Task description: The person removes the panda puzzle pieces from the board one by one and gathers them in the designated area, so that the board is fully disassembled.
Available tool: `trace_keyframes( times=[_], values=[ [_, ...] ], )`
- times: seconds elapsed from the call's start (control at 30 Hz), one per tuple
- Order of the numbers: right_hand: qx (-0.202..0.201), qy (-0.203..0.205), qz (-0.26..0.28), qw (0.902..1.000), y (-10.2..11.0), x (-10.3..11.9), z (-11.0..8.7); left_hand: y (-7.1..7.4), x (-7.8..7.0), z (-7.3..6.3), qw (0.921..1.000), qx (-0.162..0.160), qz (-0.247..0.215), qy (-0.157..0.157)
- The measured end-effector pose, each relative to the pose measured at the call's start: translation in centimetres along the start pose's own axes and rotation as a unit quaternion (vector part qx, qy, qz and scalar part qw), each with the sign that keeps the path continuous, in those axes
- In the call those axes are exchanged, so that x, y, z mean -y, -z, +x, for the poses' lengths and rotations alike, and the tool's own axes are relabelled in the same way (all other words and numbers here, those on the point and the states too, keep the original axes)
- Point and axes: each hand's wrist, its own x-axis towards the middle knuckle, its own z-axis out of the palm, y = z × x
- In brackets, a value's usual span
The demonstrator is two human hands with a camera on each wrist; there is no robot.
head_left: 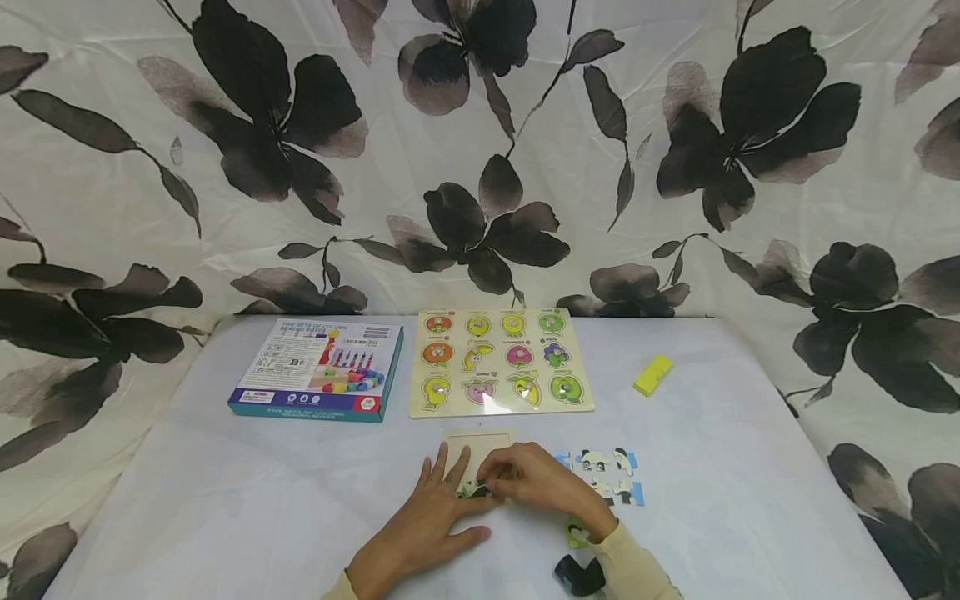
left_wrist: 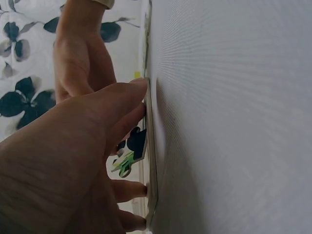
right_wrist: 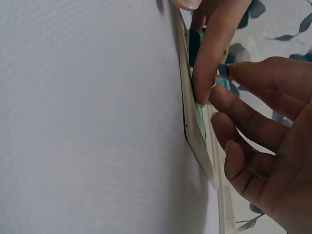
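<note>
A small pale puzzle tray (head_left: 480,438) lies on the table in front of me in the head view. My left hand (head_left: 431,518) lies across its near left side with fingers spread, and the fingertips rest on the tray's surface. With thumb and fingertips, my right hand (head_left: 536,477) pinches a puzzle piece over the near part of the tray. Dark and green puzzle pieces (left_wrist: 136,145) stick up tilted from the tray between the fingers in the left wrist view. In the right wrist view, a dark piece edge (right_wrist: 224,70) shows at my right fingertips; the rest is hidden.
Several panda puzzle pieces (head_left: 626,493) lie right of the tray, with a green piece (head_left: 576,534) by the right wrist and a black object (head_left: 579,575) below. Behind stand a fruit board (head_left: 464,406), a boxed set (head_left: 318,371) and a yellow block (head_left: 652,375).
</note>
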Motion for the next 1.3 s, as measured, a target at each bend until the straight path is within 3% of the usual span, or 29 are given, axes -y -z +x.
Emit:
trace_keyframes(
  times=[0.4,0.73,1.03,1.3],
  values=[
    [0.007,0.007,-0.014,0.9999,-0.6,-0.1,0.5,-0.1,0.3,0.0,0.9998,-0.007,-0.006,-0.015],
    [-0.026,0.015,-0.015,0.9994,-0.6,-0.1,0.7,-0.1,0.2,0.0,1.0000,0.003,-0.001,-0.005],
    [-0.083,0.007,-0.027,0.9962,1.6,-0.1,-0.3,0.1,0.2,0.1,0.9998,0.013,-0.015,0.003],
    [-0.119,-0.016,-0.017,0.9926,4.1,-1.1,-2.9,0.1,0.2,0.2,0.9995,0.021,-0.020,0.014]
  ],
)
